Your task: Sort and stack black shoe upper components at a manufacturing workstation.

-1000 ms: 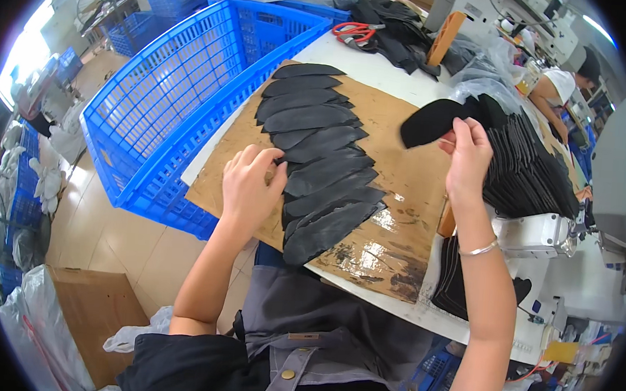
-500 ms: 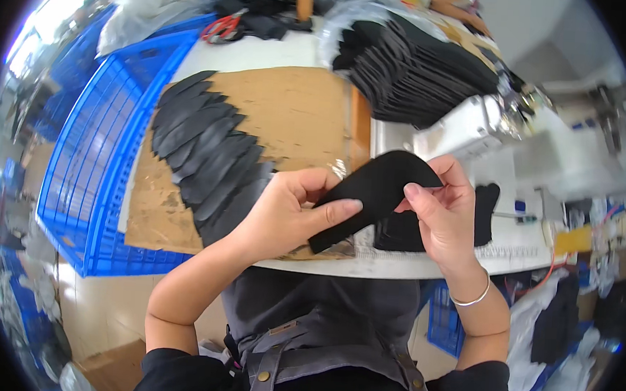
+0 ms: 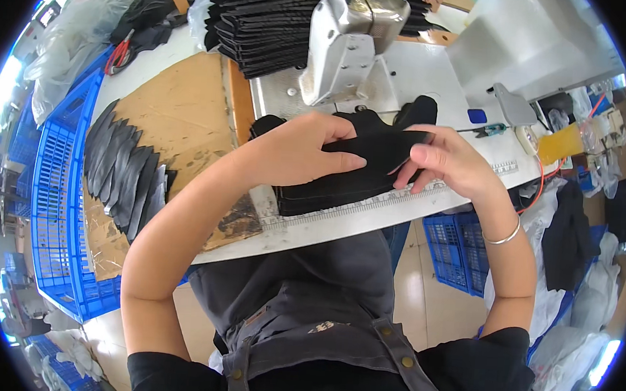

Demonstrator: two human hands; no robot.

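A flat black piece of material (image 3: 380,151) is held between my two hands in front of the sewing machine (image 3: 341,64). My left hand (image 3: 309,149) grips its left part, thumb on top. At the piece's right end, my right hand (image 3: 448,161) pinches the tip between thumb and fingers. Directly below lies a stack of black pieces (image 3: 320,198) on the white table, partly covered by the held piece and my hands. The machine's needle area is hard to make out behind the stack.
Overlapping dark pieces (image 3: 125,166) fan across a cardboard sheet (image 3: 190,91) at left, beside a blue crate (image 3: 58,208). Red-handled scissors (image 3: 121,56) lie farther back. A large black pile (image 3: 255,27) stands behind the machine. Ruler markings (image 3: 428,192) run along the near table edge.
My view and both hands have swung right, from beside the cardboard to in front of the sewing machine. The black piece now sits over the stack, still held by both hands.
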